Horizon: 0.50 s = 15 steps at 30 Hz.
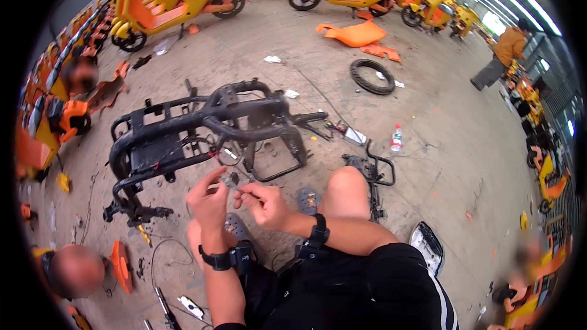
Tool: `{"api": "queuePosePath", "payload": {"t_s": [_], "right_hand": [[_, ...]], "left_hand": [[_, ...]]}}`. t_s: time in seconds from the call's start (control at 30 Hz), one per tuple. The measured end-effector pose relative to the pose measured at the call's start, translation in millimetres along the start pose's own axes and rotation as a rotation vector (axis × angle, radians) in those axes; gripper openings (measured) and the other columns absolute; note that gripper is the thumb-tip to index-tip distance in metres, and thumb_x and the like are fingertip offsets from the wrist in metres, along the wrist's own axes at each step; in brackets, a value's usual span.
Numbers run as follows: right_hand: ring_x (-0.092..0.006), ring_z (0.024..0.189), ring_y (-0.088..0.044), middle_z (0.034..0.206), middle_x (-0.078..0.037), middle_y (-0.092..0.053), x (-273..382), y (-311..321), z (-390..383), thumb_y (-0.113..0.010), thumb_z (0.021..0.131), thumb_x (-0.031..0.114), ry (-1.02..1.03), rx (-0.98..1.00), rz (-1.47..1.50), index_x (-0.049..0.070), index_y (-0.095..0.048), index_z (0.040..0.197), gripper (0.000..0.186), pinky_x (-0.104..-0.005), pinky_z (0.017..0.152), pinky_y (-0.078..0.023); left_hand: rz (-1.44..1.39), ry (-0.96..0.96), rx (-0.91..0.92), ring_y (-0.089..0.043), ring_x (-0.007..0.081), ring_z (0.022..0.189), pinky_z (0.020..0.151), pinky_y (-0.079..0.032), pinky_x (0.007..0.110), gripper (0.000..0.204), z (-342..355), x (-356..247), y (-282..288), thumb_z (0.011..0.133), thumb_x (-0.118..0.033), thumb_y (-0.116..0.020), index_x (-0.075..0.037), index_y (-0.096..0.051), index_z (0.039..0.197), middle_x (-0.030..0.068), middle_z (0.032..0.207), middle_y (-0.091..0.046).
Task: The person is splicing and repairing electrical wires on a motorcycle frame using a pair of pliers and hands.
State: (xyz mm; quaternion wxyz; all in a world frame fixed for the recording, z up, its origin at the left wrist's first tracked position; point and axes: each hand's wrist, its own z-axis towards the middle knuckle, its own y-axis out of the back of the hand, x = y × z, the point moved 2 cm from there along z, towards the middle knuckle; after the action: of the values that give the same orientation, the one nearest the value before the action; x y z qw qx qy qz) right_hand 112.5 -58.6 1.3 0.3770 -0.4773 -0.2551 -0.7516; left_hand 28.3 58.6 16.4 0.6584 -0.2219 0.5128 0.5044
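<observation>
Just this side of a black scooter frame (211,121) on the floor, my two hands meet over my feet. My left hand (208,203) grips a small dark grey part (230,179), its exact kind too small to tell, between thumb and fingers. Pinched close at the part's lower end, my right hand (264,206) has its fingertips together; whatever lies between them is hidden. Thin wires (231,156) hang off the frame right behind the part. Both wrists wear black straps.
A black bent-tube bracket (380,171) lies right of my knee, near a plastic bottle (396,139). Farther off are a tyre (372,77) and orange panels (351,34). Yellow scooters (174,1) line the back and sides. A person (506,49) walks at the far right.
</observation>
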Motion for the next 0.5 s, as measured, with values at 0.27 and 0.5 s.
{"api": "queuePosePath", "payload": {"t_s": [0.27, 0.5], "right_hand": [[-0.0172, 0.062, -0.063, 0.074, -0.010, -0.066, -2, 5, -2, -0.053, 0.089, 0.003, 0.057, -0.027, -0.032, -0.004, -0.063, 0.096, 0.014, -0.0279, 0.057, -0.048], [-0.0174, 0.058, -0.062, 0.071, -0.009, -0.066, 1, 11, 2, -0.052, 0.089, 0.002, 0.098, -0.046, -0.014, -0.003, -0.063, 0.096, 0.014, -0.0292, 0.054, -0.047]], "left_hand": [[-0.350, 0.199, 0.037, -0.065, 0.0142, 0.076, 0.063, -0.056, 0.027, 0.015, 8, 30, 2, 0.089, 0.002, -0.057, 0.005, -0.066, 0.100, 0.0127, 0.094, -0.069], [-0.239, 0.045, 0.069, -0.064, 0.0135, 0.072, 0.062, -0.052, 0.024, 0.021, 2, 13, -10, 0.090, -0.003, -0.062, 0.004, -0.063, 0.109, 0.0138, 0.098, -0.068]]}}
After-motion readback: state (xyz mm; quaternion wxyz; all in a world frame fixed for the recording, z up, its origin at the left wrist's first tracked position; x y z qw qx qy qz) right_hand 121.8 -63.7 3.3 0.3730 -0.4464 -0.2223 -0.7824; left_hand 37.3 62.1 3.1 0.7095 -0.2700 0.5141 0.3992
